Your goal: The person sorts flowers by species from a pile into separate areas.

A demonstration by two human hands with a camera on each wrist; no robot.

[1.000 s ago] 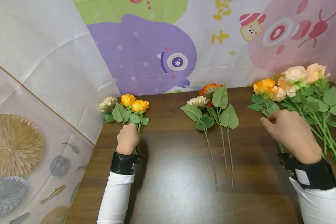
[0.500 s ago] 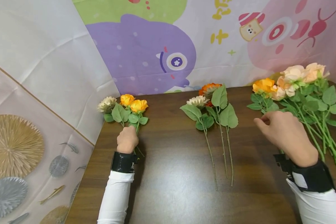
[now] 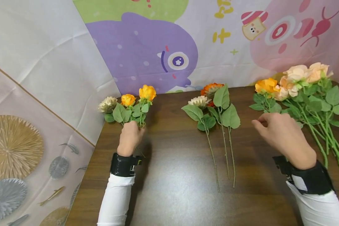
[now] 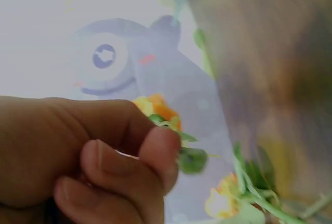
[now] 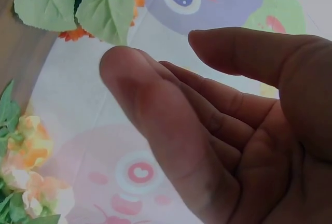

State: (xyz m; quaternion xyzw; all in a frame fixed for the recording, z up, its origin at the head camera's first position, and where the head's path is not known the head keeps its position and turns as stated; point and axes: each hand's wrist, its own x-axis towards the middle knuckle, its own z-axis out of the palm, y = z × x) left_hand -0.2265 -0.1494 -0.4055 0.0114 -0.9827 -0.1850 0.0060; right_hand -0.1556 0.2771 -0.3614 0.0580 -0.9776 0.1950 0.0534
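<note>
My left hand [image 3: 130,136] grips the stem of an orange rose [image 3: 147,92] and lifts its head off the dark wooden table [image 3: 172,175]. Beside it lie another orange rose [image 3: 128,99] and a cream flower [image 3: 108,104]. In the left wrist view the fingers [image 4: 124,167] are curled tight, with the orange bloom [image 4: 158,111] just past them. My right hand [image 3: 274,128] hovers open and holds nothing, between the middle flowers [image 3: 212,103] and the right pile of peach and orange roses [image 3: 296,81]. The right wrist view shows its bare palm [image 5: 244,146].
The middle group has a cream flower [image 3: 199,101], an orange one [image 3: 212,88] and long stems [image 3: 224,150] running toward me. A cartoon-print cloth [image 3: 169,44] hangs behind the table. The table's left edge [image 3: 93,157] drops to a patterned cloth.
My left hand has raised one orange rose up and away from the small bunch. My right hand has drawn left, away from the right pile, with nothing in it.
</note>
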